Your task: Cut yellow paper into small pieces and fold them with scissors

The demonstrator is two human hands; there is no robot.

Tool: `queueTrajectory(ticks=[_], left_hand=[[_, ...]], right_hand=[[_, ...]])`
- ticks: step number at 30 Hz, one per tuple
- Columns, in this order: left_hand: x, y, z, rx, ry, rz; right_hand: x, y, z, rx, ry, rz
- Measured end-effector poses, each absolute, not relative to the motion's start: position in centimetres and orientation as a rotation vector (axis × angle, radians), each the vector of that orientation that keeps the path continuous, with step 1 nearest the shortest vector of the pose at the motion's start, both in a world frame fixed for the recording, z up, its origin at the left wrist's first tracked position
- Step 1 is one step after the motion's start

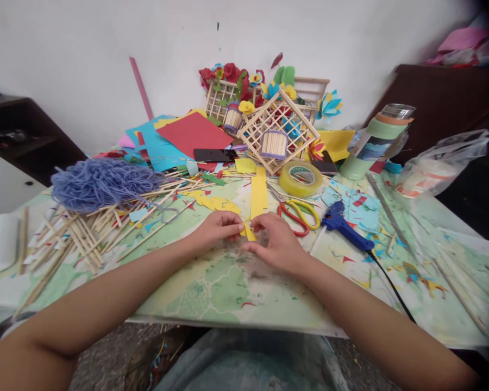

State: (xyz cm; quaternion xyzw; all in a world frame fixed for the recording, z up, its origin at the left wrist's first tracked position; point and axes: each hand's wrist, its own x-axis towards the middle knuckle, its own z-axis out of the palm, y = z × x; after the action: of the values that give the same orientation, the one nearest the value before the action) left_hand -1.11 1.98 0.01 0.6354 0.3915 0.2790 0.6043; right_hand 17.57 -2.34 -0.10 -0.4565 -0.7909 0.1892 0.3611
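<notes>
A: Right at the near edge, the green-and-cream printed table cover (228, 288) runs under both forearms, and the left hand (217, 228) and right hand (275, 245) meet just above it. What's the work at this moment?

B: Small paper work, all at the fingertips! A yellow paper strip (248, 232) sits between the two hands, its lower end reaching down toward the cover. The left fingers (232, 221) are closed on its upper part, pinching it.

A: And the right?

B: Curled, with the fingertips (256, 220) right up at the strip, but from up here I can't tell whether they're pressing on it or just beside it. A firm two-handed hold would call for those tips to close on the paper.

A: Moving out to the right?

B: A blue hot glue gun (342, 225) lies on its side, its black cord (391, 288) trailing toward the near right. Closer in are scissors with red and yellow handles (298, 217), and a longer yellow strip (258, 193) lies flat beyond the hands.

A: The left side's busy too!

B: Heaped wooden sticks (73, 239) and a tangle of blue yarn (101, 184). Farther on, a roll of tape (300, 178), then bamboo lattice frames (277, 130) and paper flowers (228, 79) against the wall (106, 54).
</notes>
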Motion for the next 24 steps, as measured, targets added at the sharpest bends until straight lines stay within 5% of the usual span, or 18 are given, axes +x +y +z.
queueTrajectory(ticks=[4, 12, 24], left_hand=[[-1.0, 2.0, 0.1, 1.505, 0.903, 0.624], [-0.9, 2.2, -0.3, 1.464, 0.929, 0.685], [-0.2, 1.9, -0.5, 1.515, 0.858, 0.718]], right_hand=[[17.6, -2.2, -0.2, -1.223, -2.066, 0.456], [17.7, -1.3, -1.1, -1.265, -1.792, 0.934], [16.9, -1.1, -1.3, -1.326, -1.894, 0.711]])
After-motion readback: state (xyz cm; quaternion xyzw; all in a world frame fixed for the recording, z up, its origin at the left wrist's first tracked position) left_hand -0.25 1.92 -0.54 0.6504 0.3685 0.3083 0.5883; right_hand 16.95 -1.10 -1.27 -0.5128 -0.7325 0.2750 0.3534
